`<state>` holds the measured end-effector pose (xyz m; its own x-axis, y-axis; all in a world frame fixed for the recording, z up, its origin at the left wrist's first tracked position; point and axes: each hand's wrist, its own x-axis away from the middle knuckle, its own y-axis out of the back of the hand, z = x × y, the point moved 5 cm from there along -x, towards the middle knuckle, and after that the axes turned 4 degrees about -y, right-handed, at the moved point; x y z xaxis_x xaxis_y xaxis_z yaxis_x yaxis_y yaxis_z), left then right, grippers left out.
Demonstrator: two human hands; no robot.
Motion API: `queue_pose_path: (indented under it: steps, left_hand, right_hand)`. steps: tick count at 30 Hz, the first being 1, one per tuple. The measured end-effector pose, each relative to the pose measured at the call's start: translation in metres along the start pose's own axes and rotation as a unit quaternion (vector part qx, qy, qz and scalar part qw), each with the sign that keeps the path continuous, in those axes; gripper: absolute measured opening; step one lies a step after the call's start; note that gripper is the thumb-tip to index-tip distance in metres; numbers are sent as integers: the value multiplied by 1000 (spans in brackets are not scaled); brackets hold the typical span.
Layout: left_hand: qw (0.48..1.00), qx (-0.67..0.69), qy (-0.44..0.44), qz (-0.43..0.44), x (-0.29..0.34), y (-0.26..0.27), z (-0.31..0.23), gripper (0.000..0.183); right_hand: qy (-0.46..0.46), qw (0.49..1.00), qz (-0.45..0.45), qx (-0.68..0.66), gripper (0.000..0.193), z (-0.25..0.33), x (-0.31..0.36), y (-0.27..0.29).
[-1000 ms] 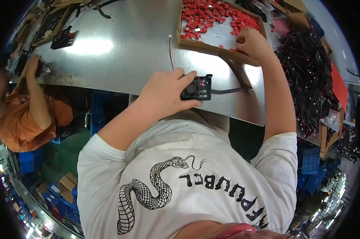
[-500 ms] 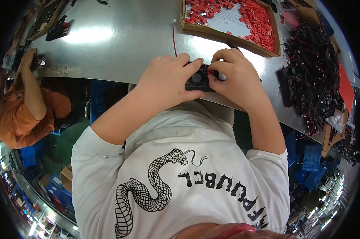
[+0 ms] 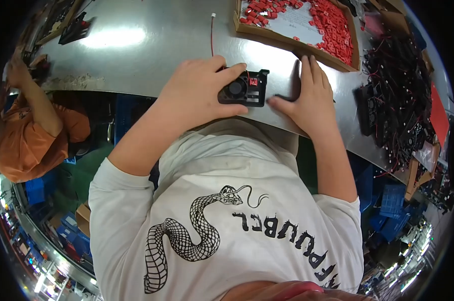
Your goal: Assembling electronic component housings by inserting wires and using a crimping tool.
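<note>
My left hand [image 3: 199,88] grips a small black fan housing [image 3: 260,95] at its left end, thumb along the near edge and fingers over the far edge. A round fan [image 3: 235,89] sits in the housing. A small red part [image 3: 253,82] lies in its far right portion, with a thin red wire beside it. From beyond the left hand a red-and-black cable [image 3: 212,37] runs away across the table to a white connector [image 3: 213,15]. My right hand [image 3: 311,98] is apart from the housing, to its right, fingers stretched out and holding nothing visible.
A shallow cardboard box [image 3: 287,41] of red parts stands at the far right on the metal table [image 3: 166,30]. A heap of black fans with wires [image 3: 392,95] fills the right side. At left, a person in orange [image 3: 31,140] works. Blue crates [image 3: 391,200] stand below.
My right hand has let go of the red part and moved right, its fingers straightening. The housing, still in my left hand, has shifted slightly left, and the red part now shows in it.
</note>
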<state>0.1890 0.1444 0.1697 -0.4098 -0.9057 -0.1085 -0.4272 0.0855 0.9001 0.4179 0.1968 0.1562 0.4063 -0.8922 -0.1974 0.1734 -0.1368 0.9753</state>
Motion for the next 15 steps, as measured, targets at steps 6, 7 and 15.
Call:
queue_pose_path:
  steps: [6, 7, 15]
  left_hand:
    - [1000, -9, -4, -8, -10, 1, -4, 70]
    - [1000, -2, -16, -5, -12, -1, -6, 70]
    - [1000, 0, -25, 11, -21, -3, -24, 65]
  right_hand:
    - [-43, 997, -33, -61, 52, 12, -13, -4]
    - [-30, 997, -10, -67, 40, 7, -15, -5]
    - [25, 712, -27, -701, 44, -10, -41, 81]
